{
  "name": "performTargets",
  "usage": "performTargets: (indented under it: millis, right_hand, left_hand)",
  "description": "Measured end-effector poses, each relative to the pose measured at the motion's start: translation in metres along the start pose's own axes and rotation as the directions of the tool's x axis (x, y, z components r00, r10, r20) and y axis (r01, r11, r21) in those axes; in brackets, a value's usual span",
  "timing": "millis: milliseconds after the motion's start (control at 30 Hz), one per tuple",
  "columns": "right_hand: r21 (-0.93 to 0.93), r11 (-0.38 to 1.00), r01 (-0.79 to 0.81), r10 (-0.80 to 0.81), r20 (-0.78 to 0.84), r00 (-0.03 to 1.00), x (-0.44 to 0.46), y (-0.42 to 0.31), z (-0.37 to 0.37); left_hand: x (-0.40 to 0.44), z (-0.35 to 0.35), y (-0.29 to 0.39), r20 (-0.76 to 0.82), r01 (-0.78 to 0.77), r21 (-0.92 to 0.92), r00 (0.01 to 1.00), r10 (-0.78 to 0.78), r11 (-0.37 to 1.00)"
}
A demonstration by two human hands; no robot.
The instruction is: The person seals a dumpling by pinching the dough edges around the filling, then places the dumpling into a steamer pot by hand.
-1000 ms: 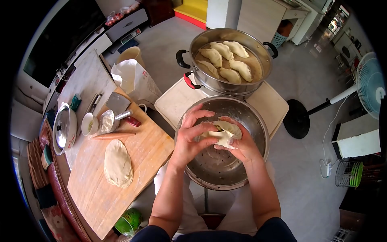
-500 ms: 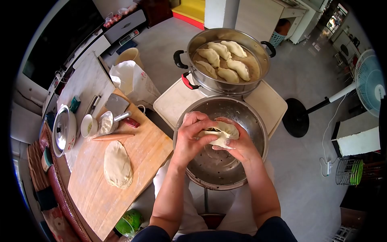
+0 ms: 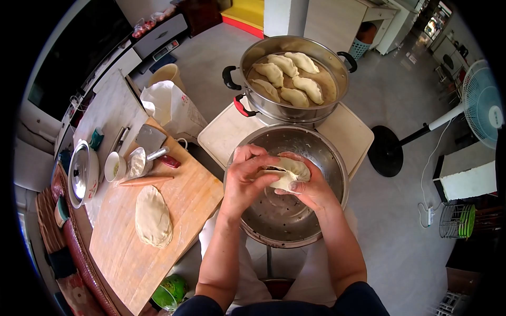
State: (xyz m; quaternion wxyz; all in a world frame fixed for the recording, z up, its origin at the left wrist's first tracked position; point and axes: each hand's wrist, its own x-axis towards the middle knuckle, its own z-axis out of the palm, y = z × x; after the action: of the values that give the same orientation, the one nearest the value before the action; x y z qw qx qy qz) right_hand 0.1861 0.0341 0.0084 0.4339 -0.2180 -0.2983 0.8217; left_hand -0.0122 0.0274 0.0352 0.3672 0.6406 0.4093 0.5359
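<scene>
Between my two hands is a dumpling [image 3: 287, 174] of pale dough, pleated along its right part and gaping on the left, where dark filling shows. My left hand [image 3: 247, 176] pinches the left edges of the dough between thumb and fingers. Around the right end curls my right hand [image 3: 311, 184], its thumb pressed on the dough. Both hands are above a large steel bowl [image 3: 282, 237] with dark bits of filling stuck to its inside. Behind the bowl, a steel steamer pot [image 3: 337, 63] holds several finished dumplings [image 3: 295, 96].
To the left, a wooden board [image 3: 184, 210] bears an oval dough piece [image 3: 153, 216], a rolling pin [image 3: 147, 180], a scraper [image 3: 151, 137] and a flour scoop [image 3: 138, 163]. A lidded pot [image 3: 83, 174] stands beyond. At right is a standing fan [image 3: 482, 105].
My hands keep hold of the dumpling in nearly the same place, with slight finger movement at its open left end. The whole view has shifted a little.
</scene>
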Motion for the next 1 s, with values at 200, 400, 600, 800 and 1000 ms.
performTargets:
  millis: [200,400,600,800,1000]
  right_hand:
    - [0.023,0.999,0.026,-0.026,0.002,1.0,0.0,0.001,-0.001]
    - [0.03,0.999,0.038,-0.038,-0.001,0.999,0.0,0.001,0.001]
    - [0.03,0.999,0.032,-0.032,0.015,0.999,0.001,0.002,0.003]
    - [0.013,1.0,0.025,-0.026,0.044,0.999,0.002,0.006,0.004]
    - [0.002,1.0,0.016,-0.016,0.05,0.999,0.003,0.008,0.002]
  left_hand:
    - [0.001,-0.002,0.012,0.017,-0.134,0.32,0.991,0.136,0.938]
    - [0.002,0.004,0.012,-0.053,-0.105,0.318,0.99,0.128,0.942]
    - [0.002,0.004,0.008,-0.015,-0.154,0.302,0.986,0.166,0.941]
    - [0.003,0.005,0.01,0.013,-0.144,0.267,0.989,0.146,0.953]
    - [0.003,0.002,0.004,0.054,-0.162,0.245,0.987,0.154,0.956]
